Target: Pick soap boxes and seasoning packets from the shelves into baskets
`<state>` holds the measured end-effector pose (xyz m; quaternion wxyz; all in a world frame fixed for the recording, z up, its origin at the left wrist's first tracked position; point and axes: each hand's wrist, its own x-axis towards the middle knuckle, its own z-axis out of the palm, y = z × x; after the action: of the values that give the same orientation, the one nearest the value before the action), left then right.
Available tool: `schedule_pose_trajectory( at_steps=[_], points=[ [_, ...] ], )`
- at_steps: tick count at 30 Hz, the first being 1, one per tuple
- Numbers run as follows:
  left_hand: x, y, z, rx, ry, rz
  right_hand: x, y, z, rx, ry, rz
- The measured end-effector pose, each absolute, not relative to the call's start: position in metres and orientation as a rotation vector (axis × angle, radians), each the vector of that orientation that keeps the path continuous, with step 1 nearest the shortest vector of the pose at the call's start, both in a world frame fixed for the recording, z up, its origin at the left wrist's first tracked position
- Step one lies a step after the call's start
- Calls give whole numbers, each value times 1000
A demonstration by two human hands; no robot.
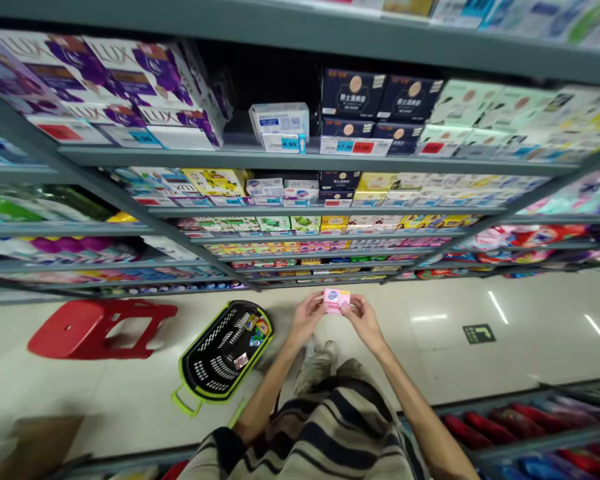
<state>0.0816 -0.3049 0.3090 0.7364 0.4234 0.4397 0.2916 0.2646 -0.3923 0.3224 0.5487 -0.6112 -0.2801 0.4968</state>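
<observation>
A small pink soap box (336, 299) is held level in front of my body, its printed face turned up. My left hand (310, 313) grips its left end, and my right hand (363, 317) grips the right end, fingers closed at the edges. On the floor to the left stands a black shopping basket (215, 357) with a lime-green rim. A few small packages (257, 329) lie inside it. Past my hands rises a shelf unit (280, 159) stocked with boxed soaps, among them purple-and-white LUX boxes (130, 73) and dark blue boxes (355, 93).
A red plastic stool (87, 327) stands on the floor left of the basket. A green arrow sign (479, 333) is set in the tiles at right. Another stocked shelf (520, 427) runs behind me. A brown carton (47, 440) sits at the lower left, blurred.
</observation>
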Motion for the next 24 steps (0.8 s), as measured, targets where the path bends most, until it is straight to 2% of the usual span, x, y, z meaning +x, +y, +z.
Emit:
schedule_pose_trajectory(
  at_steps=[3,6,13,17,24],
  points=[
    [90,-272,294,1072,1033,775,272,-340,298,-1364,-722,1235],
    [99,-240,256,1287,1203,893,273,-290,252,-1306,-782,1219],
    [120,-171,153,1429,1371,1247,267,-196,156,-1547,-1202,536],
    [126,-141,124,1520,1382,1407,263,-169,133,-1504,-1240,385],
    [129,-119,106,1600,1379,1495,265,-151,115,-1500,-1364,167]
  ],
)
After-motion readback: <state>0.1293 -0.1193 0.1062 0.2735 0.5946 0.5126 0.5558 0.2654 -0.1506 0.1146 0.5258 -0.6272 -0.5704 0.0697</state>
